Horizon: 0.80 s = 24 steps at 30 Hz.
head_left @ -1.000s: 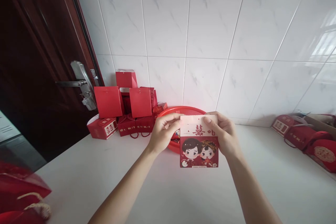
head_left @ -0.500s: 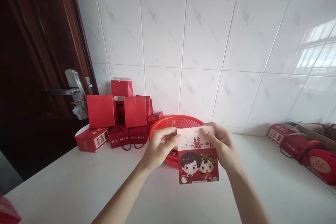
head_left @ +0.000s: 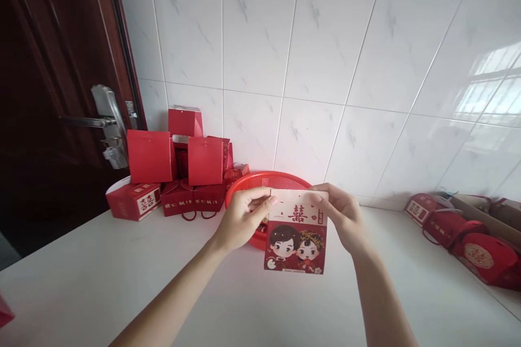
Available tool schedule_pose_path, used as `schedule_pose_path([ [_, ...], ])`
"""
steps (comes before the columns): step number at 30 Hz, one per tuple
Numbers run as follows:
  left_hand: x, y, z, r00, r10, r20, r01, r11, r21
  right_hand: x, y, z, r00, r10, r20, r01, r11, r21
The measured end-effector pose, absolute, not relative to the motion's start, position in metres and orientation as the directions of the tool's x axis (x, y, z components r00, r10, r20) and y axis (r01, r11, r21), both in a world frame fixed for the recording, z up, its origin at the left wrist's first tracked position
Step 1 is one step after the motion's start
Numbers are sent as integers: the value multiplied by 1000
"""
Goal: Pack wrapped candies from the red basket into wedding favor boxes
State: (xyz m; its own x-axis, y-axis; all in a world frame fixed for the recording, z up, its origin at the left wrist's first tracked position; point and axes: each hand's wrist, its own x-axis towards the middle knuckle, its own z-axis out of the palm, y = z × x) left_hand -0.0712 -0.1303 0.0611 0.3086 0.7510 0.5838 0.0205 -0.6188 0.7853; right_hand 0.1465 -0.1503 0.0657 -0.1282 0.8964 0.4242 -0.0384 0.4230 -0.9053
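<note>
Packet point(head_left: 296, 233), rectangular red-and-cream paperboard; probably light, creasable; best held by upper corners, where left hand point(head_left: 241, 219) and right hand point(head_left: 341, 210) pinch.

Printed card point(head_left: 295, 246) and left hand point(head_left: 244, 217) block much of the red basket point(head_left: 280, 180) and most of its contents. Text point(head_left: 293, 270) on the card's 6 o'clock edge is too tiny to read. Red thing point(head_left: 5, 312) at 8 o'clock is chopped off, no idea what. Door point(head_left: 44, 59) at 10 and cardboard box point(head_left: 504, 229) near 3 get cut too.
</note>
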Motion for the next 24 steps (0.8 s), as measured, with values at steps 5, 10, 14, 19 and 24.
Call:
schedule_pose_path([
  [5,-74,-127,60,352,742,571,4,-611,791,155,-153,70,-160,899,408,0,413,-911],
  [10,-74,-127,57,374,748,549,8,-594,804,160,-153,71,-107,921,375,55,382,-922],
  [14,-73,-128,57,403,744,533,31,-593,805,163,-154,74,-81,933,350,99,357,-929],
  [19,-70,-127,56,416,746,520,39,-586,810,167,-154,74,-69,935,349,161,356,-921],
  [24,-70,-125,55,441,760,478,17,-540,842,168,-153,73,-65,936,347,180,353,-918],
])
